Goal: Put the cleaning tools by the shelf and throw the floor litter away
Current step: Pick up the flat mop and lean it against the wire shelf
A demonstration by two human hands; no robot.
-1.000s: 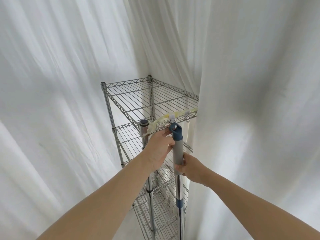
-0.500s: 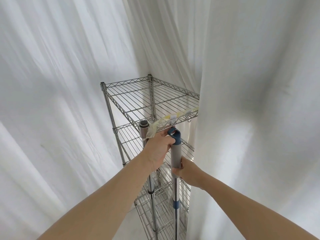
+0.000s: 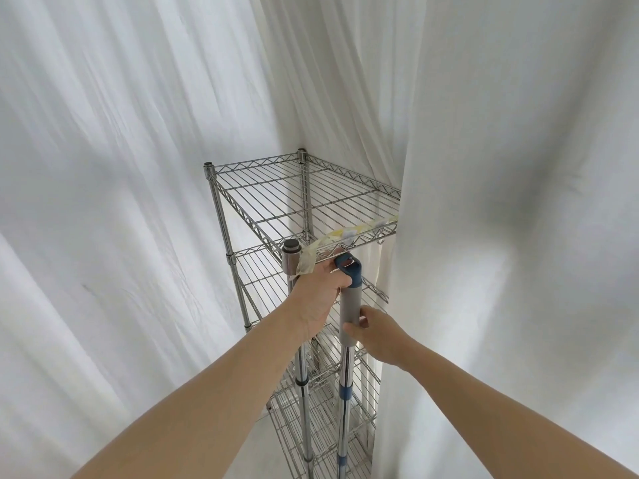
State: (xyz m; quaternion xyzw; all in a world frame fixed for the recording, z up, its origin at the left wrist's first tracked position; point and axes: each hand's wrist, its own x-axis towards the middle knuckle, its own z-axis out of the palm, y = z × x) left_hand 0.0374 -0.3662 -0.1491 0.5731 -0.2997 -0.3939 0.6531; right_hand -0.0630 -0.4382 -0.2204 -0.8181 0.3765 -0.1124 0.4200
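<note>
Blue-capped grey mop pole (image 3: 348, 305) has tilted nearer the chrome wire shelf (image 3: 304, 202). The left hand (image 3: 318, 299) and right hand (image 3: 380, 337) both clasp it with curled fingers, and it looks nearly parked.

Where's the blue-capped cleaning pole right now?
Head view, centre: the cleaning pole stands upright at the front of the wire shelf, just right of its taped front post. The left hand grips its blue cap, the right hand its grey sleeve.

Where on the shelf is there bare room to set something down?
The top tier is bare, back rails to the tape strip on its near edge. Crowded below that: left hand, right hand, mop handle, capped pole.
</note>
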